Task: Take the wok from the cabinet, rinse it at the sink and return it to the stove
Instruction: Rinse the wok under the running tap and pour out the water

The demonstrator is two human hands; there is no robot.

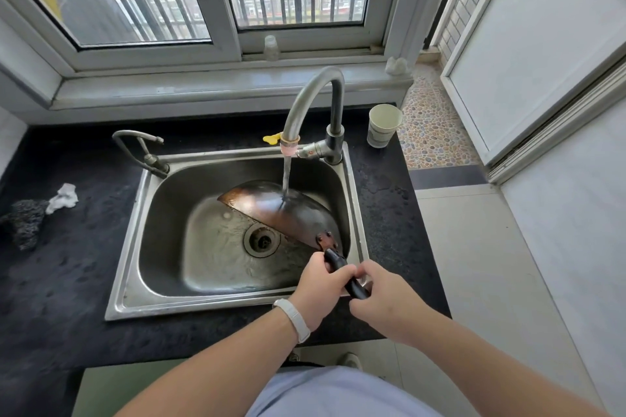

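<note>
The dark wok (288, 210) lies tilted on its side in the steel sink (135, 234), its rusty-brown underside facing up. Water from the tall faucet (313, 101) runs onto that underside. The wok's black handle (345, 276) sticks out over the sink's front right corner. My left hand (321, 288) grips the handle near the wok. My right hand (382, 298) grips the handle's end, just behind the left. The wok's inside is hidden from view.
A paper cup (384, 125) stands on the black counter (67, 281) right of the faucet. A small second tap (142, 149) sits at the sink's back left. A dark scourer (23, 223) and a white rag (64, 196) lie at far left. The drain (261, 240) is open.
</note>
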